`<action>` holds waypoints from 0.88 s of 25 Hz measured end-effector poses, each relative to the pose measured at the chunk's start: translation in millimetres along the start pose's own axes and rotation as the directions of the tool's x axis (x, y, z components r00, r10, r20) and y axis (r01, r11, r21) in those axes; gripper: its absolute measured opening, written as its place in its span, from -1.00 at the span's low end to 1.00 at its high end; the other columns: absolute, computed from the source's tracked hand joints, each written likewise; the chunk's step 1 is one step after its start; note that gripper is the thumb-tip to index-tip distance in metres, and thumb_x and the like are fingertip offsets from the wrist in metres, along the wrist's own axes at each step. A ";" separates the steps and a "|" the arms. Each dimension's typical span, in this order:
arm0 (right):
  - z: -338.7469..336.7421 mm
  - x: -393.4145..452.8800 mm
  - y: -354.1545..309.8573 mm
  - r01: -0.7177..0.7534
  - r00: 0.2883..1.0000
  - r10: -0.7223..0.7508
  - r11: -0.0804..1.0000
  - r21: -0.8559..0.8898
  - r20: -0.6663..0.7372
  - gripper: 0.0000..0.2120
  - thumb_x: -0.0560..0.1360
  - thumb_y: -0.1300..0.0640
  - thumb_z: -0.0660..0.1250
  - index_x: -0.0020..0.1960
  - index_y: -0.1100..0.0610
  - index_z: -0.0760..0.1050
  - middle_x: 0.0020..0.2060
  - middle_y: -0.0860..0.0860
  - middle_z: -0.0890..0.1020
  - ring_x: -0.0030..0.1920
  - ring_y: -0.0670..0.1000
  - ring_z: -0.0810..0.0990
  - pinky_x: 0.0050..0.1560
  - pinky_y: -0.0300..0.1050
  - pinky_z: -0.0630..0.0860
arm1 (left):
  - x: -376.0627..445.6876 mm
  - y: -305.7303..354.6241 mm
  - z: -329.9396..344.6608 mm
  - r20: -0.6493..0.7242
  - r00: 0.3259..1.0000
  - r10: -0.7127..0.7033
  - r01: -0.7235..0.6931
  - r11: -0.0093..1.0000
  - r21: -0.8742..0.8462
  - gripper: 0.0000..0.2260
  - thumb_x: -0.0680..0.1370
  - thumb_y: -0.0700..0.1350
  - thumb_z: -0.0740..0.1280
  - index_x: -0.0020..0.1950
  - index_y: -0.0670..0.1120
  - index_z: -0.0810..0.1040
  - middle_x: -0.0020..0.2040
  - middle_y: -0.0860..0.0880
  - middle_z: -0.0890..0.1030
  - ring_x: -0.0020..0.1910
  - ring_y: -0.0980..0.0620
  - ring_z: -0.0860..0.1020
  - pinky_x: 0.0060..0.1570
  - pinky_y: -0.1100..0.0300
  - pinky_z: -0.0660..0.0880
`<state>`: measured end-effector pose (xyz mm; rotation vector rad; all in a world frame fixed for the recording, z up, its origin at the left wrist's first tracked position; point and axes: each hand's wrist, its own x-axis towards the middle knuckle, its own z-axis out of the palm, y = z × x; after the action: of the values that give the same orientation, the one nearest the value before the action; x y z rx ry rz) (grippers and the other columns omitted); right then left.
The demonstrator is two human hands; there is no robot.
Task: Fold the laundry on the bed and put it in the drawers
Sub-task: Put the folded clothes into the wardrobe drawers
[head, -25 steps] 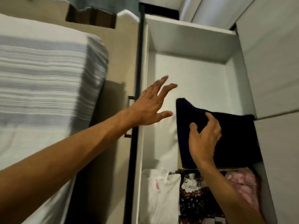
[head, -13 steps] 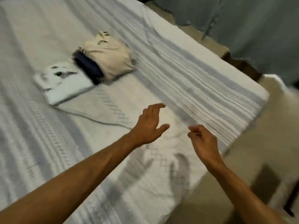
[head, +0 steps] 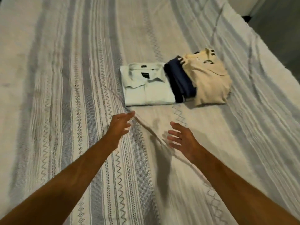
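Three folded garments lie side by side on the bed: a pale white collared shirt (head: 148, 86), a navy garment (head: 179, 82) partly under a cream polo shirt (head: 208, 79). My left hand (head: 119, 125) hovers just below the white shirt's near left corner, fingers spread and empty. My right hand (head: 181, 138) is held over the bedspread a little nearer to me, palm turned inward, fingers apart, holding nothing. Neither hand touches the clothes.
The bed is covered by a white and grey striped bedspread (head: 65, 95) with zigzag stitching. Its right edge (head: 276, 51) drops to a dark floor at the top right. The drawers are out of view.
The view swung from the open drawer, where my right hand rested on a dark folded garment, to the bed. Both hands have moved forward toward the folded clothes.
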<state>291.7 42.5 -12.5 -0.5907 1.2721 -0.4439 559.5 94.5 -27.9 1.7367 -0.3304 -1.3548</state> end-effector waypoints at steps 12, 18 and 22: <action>84.5 235.2 -62.6 0.198 0.959 -0.141 0.954 0.226 -0.247 -0.38 0.30 0.14 0.69 0.30 0.06 0.54 0.13 0.05 0.72 0.04 0.11 0.74 -0.03 0.13 0.72 | 155.2 25.6 4.5 0.049 0.998 0.024 -0.013 0.976 -0.216 -0.60 0.45 -0.04 0.60 0.19 -0.17 0.62 0.10 -0.12 0.74 -0.02 -0.01 0.74 -0.08 0.15 0.67; 41.4 133.9 13.0 0.150 0.983 -0.103 0.928 0.341 -0.155 -0.48 0.38 0.25 0.62 0.31 0.14 0.60 0.15 0.08 0.73 0.11 0.12 0.74 0.01 0.07 0.69 | 73.4 -59.1 16.9 0.101 0.995 -0.021 0.038 0.985 -0.166 -0.71 0.50 -0.20 0.55 0.21 -0.11 0.64 0.11 -0.08 0.74 0.05 -0.09 0.73 0.08 -0.07 0.68; -7.2 19.9 104.9 0.078 0.977 0.002 0.927 0.368 -0.212 -0.45 0.39 0.28 0.59 0.36 0.08 0.58 0.19 0.04 0.72 0.18 0.07 0.71 0.05 0.02 0.69 | -28.6 -136.6 3.7 0.234 0.966 -0.112 0.126 0.991 -0.045 -0.51 0.42 -0.22 0.60 0.30 0.01 0.59 0.17 0.01 0.73 0.11 0.00 0.71 0.09 0.03 0.66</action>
<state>288.3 110.2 -95.3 -0.2472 1.3320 -0.7785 505.3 190.5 -113.7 1.5734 -0.3146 -1.6430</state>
